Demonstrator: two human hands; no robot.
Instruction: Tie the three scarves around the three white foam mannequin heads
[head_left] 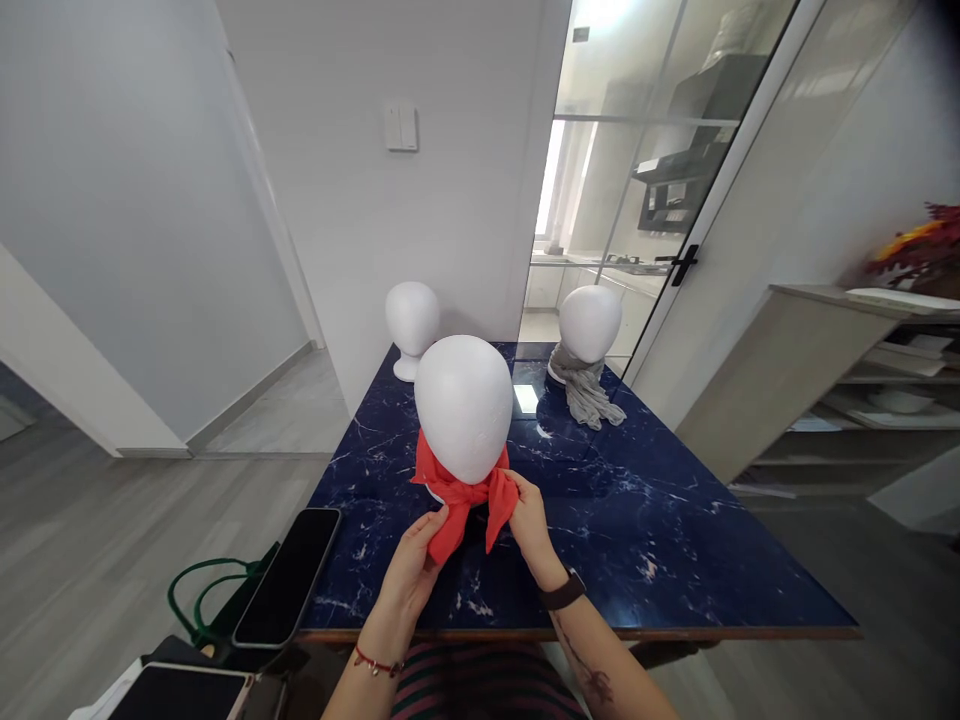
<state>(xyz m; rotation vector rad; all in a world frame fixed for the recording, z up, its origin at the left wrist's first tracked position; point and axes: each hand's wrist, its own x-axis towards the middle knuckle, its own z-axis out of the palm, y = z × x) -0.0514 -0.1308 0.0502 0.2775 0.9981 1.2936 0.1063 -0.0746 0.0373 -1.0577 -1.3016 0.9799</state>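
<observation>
A white foam mannequin head (463, 405) stands on the dark blue marble table (637, 540), with a red scarf (461, 500) knotted round its neck. My left hand (412, 565) pinches the scarf's left hanging end. My right hand (529, 520) grips the right hanging end just below the knot. Both hands are closed on the cloth, close in front of the head.
A bare white foam head (411, 322) stands at the table's far left. Another foam head (590, 325) at the far right wears a grey scarf (589, 392). A black phone (289, 575) lies on the table's near left corner. A glass door and shelves lie to the right.
</observation>
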